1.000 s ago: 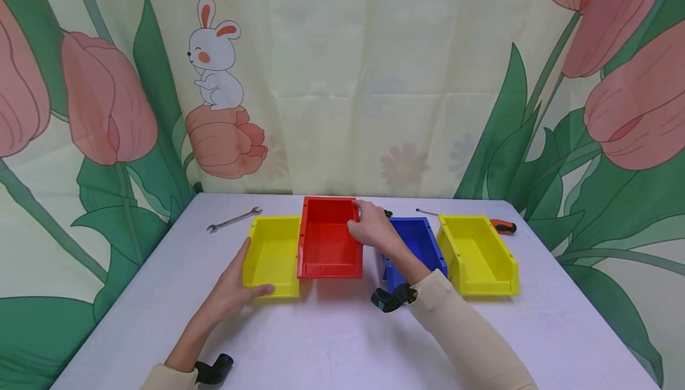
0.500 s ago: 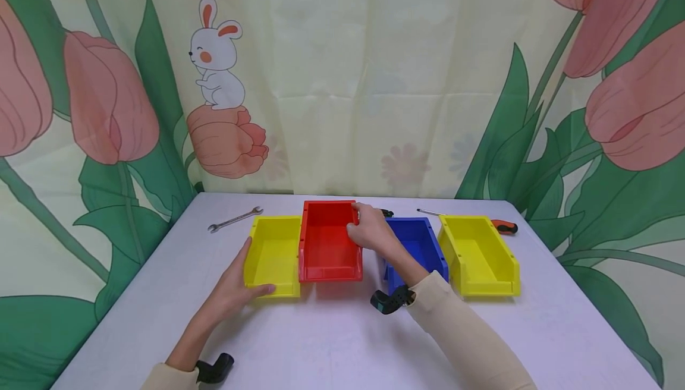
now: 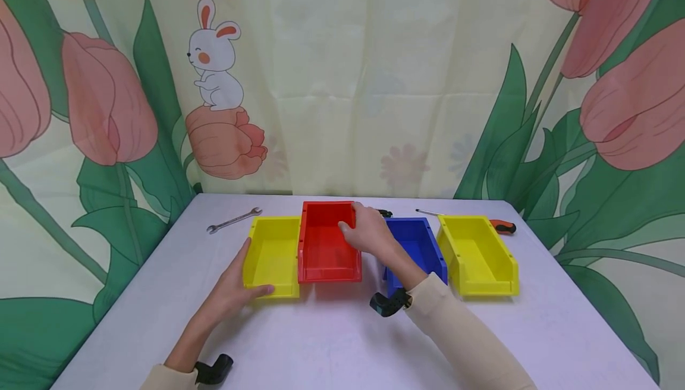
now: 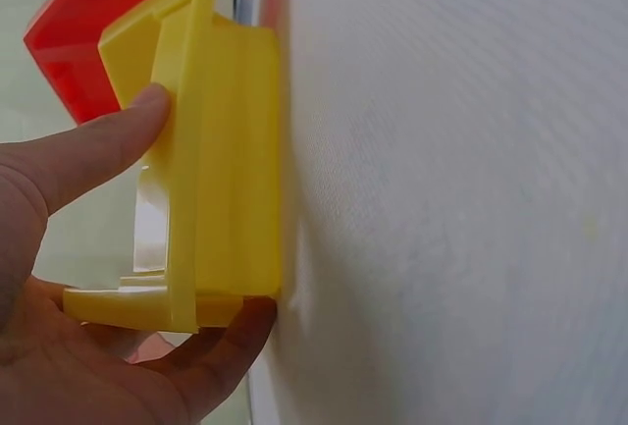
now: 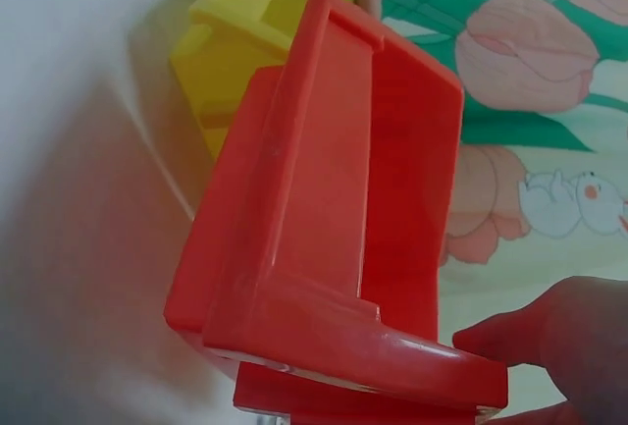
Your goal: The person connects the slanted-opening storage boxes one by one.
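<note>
My left hand [image 3: 232, 288] grips the front left of a yellow bin [image 3: 273, 256], its thumb over the front lip and its fingers along the side. In the left wrist view the thumb lies on the yellow rim. My right hand [image 3: 371, 229] holds a red bin [image 3: 329, 247] by its right side wall near the back, with the thumb reaching inside and the other fingers mostly hidden outside. The red bin stands against the yellow bin's right wall, farther back and higher-looking in the left wrist view. In both bins only bare inner walls show.
To the right stand a blue bin [image 3: 417, 247], partly behind my right forearm, and a second yellow bin [image 3: 481, 259]. A wrench [image 3: 234, 220] lies at the back left. Behind the bins show a black tool end [image 3: 385, 213], a thin metal shaft [image 3: 428, 211] and an orange-black handle [image 3: 504, 226].
The red bin has come down and slightly nearer beside the yellow bin. My right thumb has shifted farther into it. The left hand has stayed on the yellow bin.
</note>
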Motion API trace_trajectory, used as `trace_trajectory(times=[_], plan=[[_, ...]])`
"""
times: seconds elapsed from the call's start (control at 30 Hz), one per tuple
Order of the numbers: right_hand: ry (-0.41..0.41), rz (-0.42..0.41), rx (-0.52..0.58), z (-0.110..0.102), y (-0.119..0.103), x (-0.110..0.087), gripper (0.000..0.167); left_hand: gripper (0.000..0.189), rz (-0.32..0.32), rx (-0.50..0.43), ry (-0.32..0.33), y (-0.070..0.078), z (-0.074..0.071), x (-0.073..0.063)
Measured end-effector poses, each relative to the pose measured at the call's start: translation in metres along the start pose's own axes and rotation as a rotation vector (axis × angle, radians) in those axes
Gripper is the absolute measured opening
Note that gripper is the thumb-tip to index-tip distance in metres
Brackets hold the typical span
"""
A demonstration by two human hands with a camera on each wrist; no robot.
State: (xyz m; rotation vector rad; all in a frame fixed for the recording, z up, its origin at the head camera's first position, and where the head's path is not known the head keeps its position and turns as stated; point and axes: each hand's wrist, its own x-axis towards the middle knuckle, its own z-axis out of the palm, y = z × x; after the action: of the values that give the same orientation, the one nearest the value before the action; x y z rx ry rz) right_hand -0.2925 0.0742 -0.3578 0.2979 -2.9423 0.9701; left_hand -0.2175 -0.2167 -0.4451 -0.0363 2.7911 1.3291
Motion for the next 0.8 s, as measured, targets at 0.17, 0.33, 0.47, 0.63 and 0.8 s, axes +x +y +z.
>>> trace_trajectory(times=[0.17,0.33,0.47,0.63,0.8], plan=[[0.096,-0.043,-0.052,0.003,-0.007,0.002,0.063,0.128,0.015,-0.005,-0.003,-0.001,0.0,0.001],[0.136,-0.133,-0.042,0.01,-0.014,0.004,0.06,0.128,0.012,0.009,0.004,-0.003,0.0,0.001],[0.104,-0.189,0.015,0.015,-0.022,0.005,0.061,0.129,0.025,0.009,0.008,-0.004,0.001,0.001],[-0.016,-0.21,0.084,0.018,-0.031,0.011,0.059,0.128,0.023,0.016,0.01,-0.002,0.0,0.0],[-0.139,-0.18,0.155,0.027,-0.037,0.013,0.056,0.128,0.006,0.031,0.009,-0.001,-0.001,0.0]])
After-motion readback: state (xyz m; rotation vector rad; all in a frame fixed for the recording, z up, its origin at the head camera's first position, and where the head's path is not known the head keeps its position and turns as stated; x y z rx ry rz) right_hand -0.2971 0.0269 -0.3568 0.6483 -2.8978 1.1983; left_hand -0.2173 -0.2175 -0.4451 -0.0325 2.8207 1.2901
